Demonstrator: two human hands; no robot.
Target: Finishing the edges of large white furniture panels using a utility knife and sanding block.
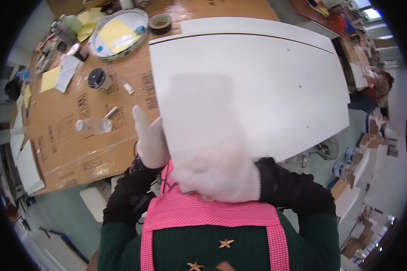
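A large white board [257, 90] with small drilled holes and a dark groove along its far side lies in front of me. My left hand [151, 142], in a white knit glove, is at the board's left edge with its fingers stretched out and apart. Whether its palm presses on that edge is not clear. Over the board's near end is my right hand [221, 174], also gloved in white. Motion smears it, and its fingers cannot be made out. The near left corner of the board is partly hidden behind it.
Brown cardboard [63, 149] covers the table. On its left are a clear plastic bottle [95, 126], a dark-lidded cup [98, 79] and a small white tube [127, 86]. Farther back are a round tray [95, 45] and a tape roll [160, 24]. A person [375, 92] is at the far right.
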